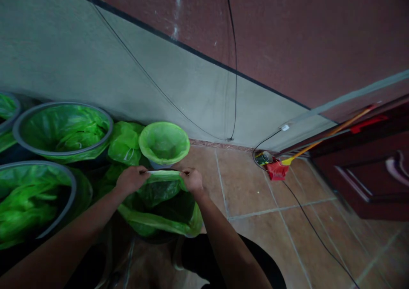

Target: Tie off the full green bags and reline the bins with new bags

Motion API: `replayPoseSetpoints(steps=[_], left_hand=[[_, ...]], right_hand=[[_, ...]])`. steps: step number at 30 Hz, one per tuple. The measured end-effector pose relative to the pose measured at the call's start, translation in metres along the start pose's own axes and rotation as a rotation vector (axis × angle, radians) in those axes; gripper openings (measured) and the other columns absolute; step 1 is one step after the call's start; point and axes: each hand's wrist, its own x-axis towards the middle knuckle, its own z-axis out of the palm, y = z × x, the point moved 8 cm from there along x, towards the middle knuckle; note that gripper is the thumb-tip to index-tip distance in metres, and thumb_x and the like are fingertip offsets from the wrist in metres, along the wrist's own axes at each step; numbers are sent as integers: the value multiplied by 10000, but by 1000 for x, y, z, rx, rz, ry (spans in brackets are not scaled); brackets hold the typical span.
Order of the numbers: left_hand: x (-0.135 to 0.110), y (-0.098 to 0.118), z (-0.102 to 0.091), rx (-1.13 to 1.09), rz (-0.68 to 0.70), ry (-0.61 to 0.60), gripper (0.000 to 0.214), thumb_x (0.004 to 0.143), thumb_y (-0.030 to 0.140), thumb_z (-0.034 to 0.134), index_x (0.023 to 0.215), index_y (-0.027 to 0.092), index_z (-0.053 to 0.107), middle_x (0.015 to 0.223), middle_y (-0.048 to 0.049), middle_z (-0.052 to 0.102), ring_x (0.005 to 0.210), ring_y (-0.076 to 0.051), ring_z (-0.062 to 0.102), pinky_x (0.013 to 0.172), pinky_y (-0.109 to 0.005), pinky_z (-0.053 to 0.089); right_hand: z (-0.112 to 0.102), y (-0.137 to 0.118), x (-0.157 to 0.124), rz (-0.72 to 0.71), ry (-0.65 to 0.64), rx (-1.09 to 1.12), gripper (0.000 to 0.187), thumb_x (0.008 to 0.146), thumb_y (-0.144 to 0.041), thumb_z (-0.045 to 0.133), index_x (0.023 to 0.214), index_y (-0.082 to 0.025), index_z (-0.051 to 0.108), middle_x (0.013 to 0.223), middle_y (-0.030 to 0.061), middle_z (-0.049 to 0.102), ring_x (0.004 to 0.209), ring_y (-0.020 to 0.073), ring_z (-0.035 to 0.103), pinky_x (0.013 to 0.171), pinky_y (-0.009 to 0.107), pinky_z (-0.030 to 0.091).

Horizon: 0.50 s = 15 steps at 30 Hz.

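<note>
And here the green liner is clamped in the left hand's and right hand's fingers, its edge best drawn evenly taut.

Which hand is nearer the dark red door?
Right. The right hand, gripping the green liner, is left of the door; the left hand, gripping it too, is farther left.

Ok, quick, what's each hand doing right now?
Left hand: closed, holding the far edge of the green bin liner.
Right hand: closed, holding the same edge, farther right.
</note>
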Motion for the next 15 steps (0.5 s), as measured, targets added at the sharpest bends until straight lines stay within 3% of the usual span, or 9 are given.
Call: replayPoseSetpoints(steps=[3, 8, 12, 15], left_hand=[[6, -6, -2, -132, -11, 18, 351, 917, 390, 507, 977, 148, 755, 940, -56, 790, 910, -226, 713, 779, -284, 505], [19, -14, -2, -234, -26, 75, 436, 948, 375, 451, 1015, 65, 750, 899, -59, 775, 854, -212, 693, 755, -289, 497], [37, -32, 11, -129, -155, 63, 374, 917, 371, 480, 960, 138, 770, 989, -96, 784, 943, -242, 718, 797, -291, 523], [46, -44, 18, -101, -174, 60, 290, 865, 323, 523, 832, 171, 768, 899, -93, 782, 929, -261, 731, 773, -294, 542]], right_hand=[[7, 8, 14, 21, -15, 129, 212, 942, -282, 605, 995, -204, 795, 998, 33, 798, 914, 160, 736, 799, 199, 519], [16, 9, 39, 13, -11, 200, 212, 922, -229, 594, 940, -200, 803, 964, 35, 799, 874, 152, 726, 754, 189, 511], [35, 17, 56, 51, -42, 284, 150, 856, -206, 656, 830, -198, 803, 866, 38, 787, 802, 172, 707, 740, 236, 517], [50, 25, 63, 55, -80, 387, 154, 810, -171, 667, 706, -194, 778, 722, 27, 751, 688, 166, 681, 677, 250, 519]])
